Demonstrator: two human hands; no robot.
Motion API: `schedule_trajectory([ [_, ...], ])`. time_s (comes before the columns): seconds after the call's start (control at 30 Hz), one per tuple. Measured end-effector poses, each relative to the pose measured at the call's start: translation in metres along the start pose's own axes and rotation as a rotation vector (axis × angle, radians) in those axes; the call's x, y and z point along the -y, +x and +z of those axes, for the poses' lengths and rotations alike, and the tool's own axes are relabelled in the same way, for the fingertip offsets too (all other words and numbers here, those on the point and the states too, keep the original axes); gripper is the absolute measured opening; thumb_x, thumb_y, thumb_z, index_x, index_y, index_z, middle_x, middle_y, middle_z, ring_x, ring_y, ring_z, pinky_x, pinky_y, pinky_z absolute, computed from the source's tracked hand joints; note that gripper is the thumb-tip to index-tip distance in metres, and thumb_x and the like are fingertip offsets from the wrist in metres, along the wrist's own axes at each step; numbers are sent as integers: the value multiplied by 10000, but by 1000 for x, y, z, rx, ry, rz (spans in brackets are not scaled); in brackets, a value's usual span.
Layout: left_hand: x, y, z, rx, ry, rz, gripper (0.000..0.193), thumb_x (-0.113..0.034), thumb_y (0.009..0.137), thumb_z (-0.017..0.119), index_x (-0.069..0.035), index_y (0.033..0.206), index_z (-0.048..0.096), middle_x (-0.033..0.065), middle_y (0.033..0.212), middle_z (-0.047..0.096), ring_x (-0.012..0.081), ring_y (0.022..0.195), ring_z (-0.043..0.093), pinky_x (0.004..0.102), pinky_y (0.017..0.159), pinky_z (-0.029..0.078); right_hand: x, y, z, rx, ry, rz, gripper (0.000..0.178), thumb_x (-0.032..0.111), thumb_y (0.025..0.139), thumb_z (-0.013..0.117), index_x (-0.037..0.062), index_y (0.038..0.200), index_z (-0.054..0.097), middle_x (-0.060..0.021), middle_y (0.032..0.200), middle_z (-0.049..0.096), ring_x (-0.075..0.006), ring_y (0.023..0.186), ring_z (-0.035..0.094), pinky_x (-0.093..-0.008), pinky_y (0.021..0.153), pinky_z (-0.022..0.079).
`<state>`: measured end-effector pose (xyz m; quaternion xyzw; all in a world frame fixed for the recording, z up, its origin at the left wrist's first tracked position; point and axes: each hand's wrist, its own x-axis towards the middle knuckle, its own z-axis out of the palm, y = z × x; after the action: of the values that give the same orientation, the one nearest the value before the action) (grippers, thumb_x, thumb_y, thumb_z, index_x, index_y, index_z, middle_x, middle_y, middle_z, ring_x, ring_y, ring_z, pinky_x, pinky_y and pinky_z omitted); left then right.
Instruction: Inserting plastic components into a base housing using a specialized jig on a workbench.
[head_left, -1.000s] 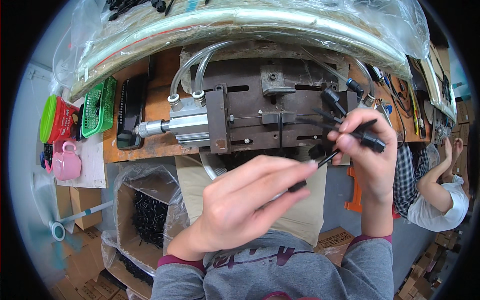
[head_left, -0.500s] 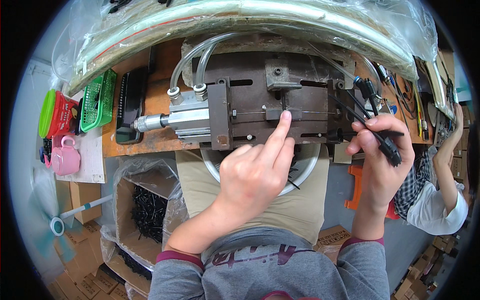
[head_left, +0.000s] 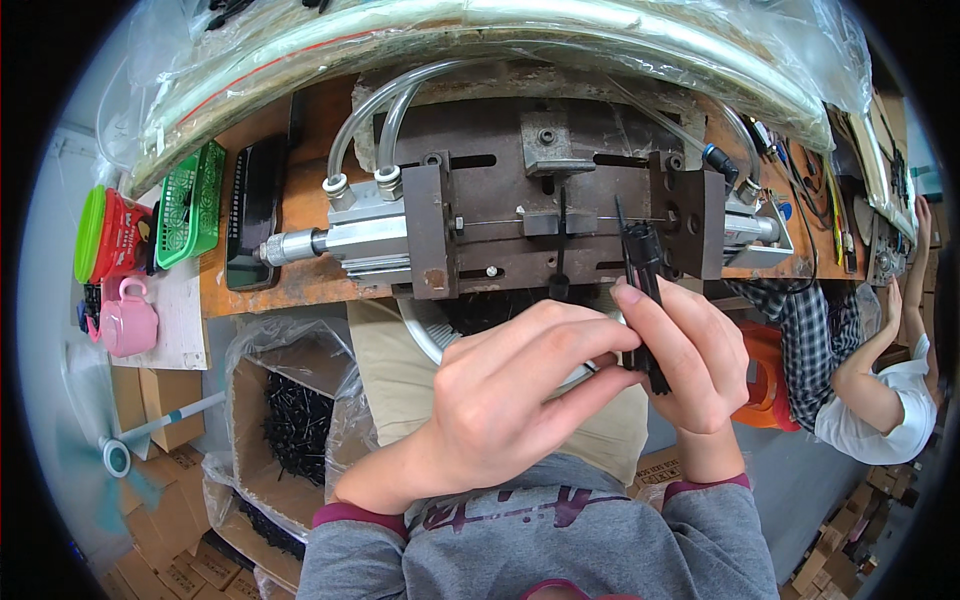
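Note:
My right hand point(head_left: 700, 355) is closed around a small bundle of slim black plastic parts with thin stems point(head_left: 642, 250), held upright in front of the machine. My left hand point(head_left: 520, 385) reaches across to it, thumb and fingers pinched at the bundle's lower end; which piece they grip is partly hidden. Behind the hands stands a dark metal clamping machine point(head_left: 490, 215) with a thin wire or rod running across its middle. Another thin black plastic part point(head_left: 562, 235) lies over its small centre block point(head_left: 540, 224), its thicker end toward me.
Air cylinders point(head_left: 365, 240) with clear hoses flank the machine. A green basket point(head_left: 192, 200), black tray point(head_left: 255, 215) and pink cup point(head_left: 130, 318) are at left. Below stands a lined carton point(head_left: 250, 430) of black parts. A co-worker's arm point(head_left: 865, 365) is at right; a fan point(head_left: 117, 457) at lower left.
My left hand has left the part on the centre block and moved right to the bundle. My right hand has come inward and turned the bundle upright.

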<state>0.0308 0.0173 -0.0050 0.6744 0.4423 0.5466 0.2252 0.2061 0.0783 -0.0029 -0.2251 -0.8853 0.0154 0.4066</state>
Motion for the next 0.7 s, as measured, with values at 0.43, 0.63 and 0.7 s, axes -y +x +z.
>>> schedule_trajectory([
  [0.43,18,-1,0,182,693,53,279,-76,728,772,-4,989,704,155,1243,669,250,847,701,342,769,564,-4,2,-11,-308,835,747,183,-107,836,682,-78,1014,653,-214,902,709,-249,700,720,-312,629,586],
  [0.63,11,4,-6,204,667,5,323,-85,712,799,-11,1014,710,137,1186,695,222,802,703,296,710,560,-10,-1,-16,-301,1018,920,175,-65,851,667,-78,1023,641,-228,882,716,-247,646,714,-296,610,573],
  [0.7,9,4,-7,152,567,70,343,-69,706,805,-14,1033,717,138,1152,704,219,803,708,295,693,566,-10,-2,-14,-289,1072,961,175,-67,846,668,-75,1019,641,-229,881,719,-242,644,713,-295,611,570],
])
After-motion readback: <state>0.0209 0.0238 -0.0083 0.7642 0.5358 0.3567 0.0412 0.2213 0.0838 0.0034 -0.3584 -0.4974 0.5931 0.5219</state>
